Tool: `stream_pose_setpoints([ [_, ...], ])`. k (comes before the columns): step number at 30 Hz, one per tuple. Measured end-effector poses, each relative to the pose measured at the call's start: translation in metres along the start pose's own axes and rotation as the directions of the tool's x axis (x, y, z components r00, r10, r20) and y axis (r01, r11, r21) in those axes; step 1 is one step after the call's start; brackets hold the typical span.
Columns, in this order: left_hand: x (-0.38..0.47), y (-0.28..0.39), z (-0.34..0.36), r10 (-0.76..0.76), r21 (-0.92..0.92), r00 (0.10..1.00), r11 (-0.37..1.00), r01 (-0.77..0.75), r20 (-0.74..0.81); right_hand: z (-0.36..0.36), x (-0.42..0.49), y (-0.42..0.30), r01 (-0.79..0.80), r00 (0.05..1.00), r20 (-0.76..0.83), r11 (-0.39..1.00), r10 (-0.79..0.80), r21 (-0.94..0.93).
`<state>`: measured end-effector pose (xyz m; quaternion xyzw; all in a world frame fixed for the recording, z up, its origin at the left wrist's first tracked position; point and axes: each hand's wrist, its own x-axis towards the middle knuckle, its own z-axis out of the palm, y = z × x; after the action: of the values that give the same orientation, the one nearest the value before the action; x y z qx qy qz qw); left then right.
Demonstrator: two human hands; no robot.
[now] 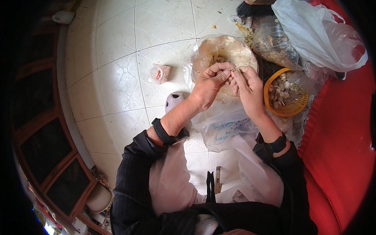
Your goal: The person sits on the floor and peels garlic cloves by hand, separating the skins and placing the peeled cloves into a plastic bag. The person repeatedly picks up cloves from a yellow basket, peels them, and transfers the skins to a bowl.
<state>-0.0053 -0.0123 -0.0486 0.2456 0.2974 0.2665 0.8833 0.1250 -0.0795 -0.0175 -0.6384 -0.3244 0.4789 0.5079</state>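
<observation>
My left hand and my right hand meet at the fingertips, pinching a small pale piece between them; what it is I cannot tell for sure. Both are over a round container lined with clear plastic, where brown scraps lie. To the right, a yellow plastic basket holds garlic bulbs and cloves. Left of the hands stands a clear plastic jar with small reddish pieces inside.
A white plastic bag and a clear bag of scraps lie at the upper right, near a broom head. Red fabric covers the right side. A wooden cabinet lines the left. A purple shoe rests on the tiles.
</observation>
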Motion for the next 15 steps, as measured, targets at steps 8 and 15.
stream_pose_setpoints([
  [8, -0.001, 0.008, 0.002, -0.075, -0.168, 0.996, 0.982, 0.081, 0.041, 0.002, 0.002, -0.003, 0.412, 0.897, 0.008, 0.830, -0.442, -0.376],
  [15, -0.003, 0.010, 0.001, -0.084, -0.187, 0.996, 0.978, 0.087, 0.022, -0.004, 0.001, -0.010, 0.514, 0.838, 0.169, 0.649, -0.518, -0.560],
])
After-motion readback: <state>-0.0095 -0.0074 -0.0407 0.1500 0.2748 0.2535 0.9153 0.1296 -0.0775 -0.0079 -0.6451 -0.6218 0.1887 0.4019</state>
